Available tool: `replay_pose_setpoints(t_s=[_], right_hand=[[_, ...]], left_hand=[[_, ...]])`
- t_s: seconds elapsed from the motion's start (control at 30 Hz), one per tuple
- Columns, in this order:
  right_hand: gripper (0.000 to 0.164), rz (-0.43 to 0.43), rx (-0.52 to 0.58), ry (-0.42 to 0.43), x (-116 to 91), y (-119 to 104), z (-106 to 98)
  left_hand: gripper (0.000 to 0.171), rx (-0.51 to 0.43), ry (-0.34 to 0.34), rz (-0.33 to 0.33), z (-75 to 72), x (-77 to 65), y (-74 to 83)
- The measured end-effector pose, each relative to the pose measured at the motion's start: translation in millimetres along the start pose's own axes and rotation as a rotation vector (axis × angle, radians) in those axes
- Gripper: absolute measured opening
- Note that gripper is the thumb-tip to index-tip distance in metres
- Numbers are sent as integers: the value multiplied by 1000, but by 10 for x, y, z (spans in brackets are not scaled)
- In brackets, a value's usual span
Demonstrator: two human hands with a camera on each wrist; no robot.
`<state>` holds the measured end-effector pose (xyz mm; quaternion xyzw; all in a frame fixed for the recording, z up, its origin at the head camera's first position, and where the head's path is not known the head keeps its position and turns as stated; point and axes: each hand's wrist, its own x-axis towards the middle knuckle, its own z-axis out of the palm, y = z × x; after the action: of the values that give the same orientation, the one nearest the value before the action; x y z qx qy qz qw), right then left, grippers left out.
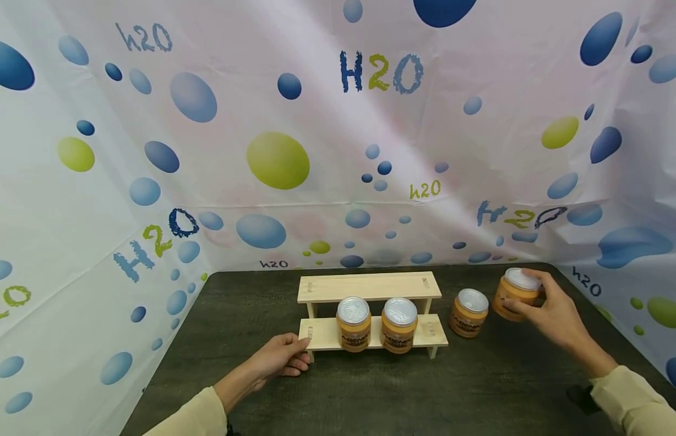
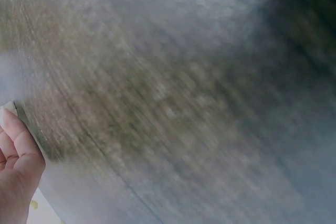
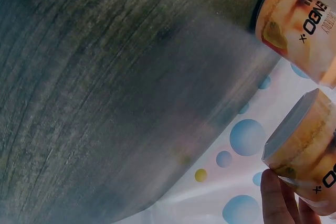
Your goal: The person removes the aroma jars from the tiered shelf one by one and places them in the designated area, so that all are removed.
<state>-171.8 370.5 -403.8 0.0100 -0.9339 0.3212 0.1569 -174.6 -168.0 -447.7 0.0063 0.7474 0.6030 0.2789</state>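
A two-tier pale wooden stand [image 1: 365, 287] sits on the dark table. Two orange jars with silver lids, the left jar [image 1: 354, 325] and the right jar [image 1: 399, 326], stand side by side near the front edge of its lower step. At the left end of that step, my left hand [image 1: 280, 357] holds the wood with thumb and curled fingers; only part of this hand [image 2: 18, 166] enters the left wrist view. My right hand [image 1: 556, 309] grips another jar [image 1: 513, 298] around its side, its grey base [image 3: 294, 124] clear of the table in the right wrist view.
One more orange jar [image 1: 469, 313] stands on the table between the stand and the held jar. A white curtain [image 1: 338, 230] with blue and green spots rises behind the table [image 1: 251, 303] and along both sides. A small dark object [image 1: 583, 398] lies beneath the right sleeve.
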Motion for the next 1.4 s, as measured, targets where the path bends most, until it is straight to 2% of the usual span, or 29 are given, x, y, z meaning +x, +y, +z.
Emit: replay_pose_setpoints(t_s=[1.4], right_hand=[[80, 7, -2, -14, -139, 127, 118]], left_hand=[[36, 6, 5, 1, 19, 5, 6]])
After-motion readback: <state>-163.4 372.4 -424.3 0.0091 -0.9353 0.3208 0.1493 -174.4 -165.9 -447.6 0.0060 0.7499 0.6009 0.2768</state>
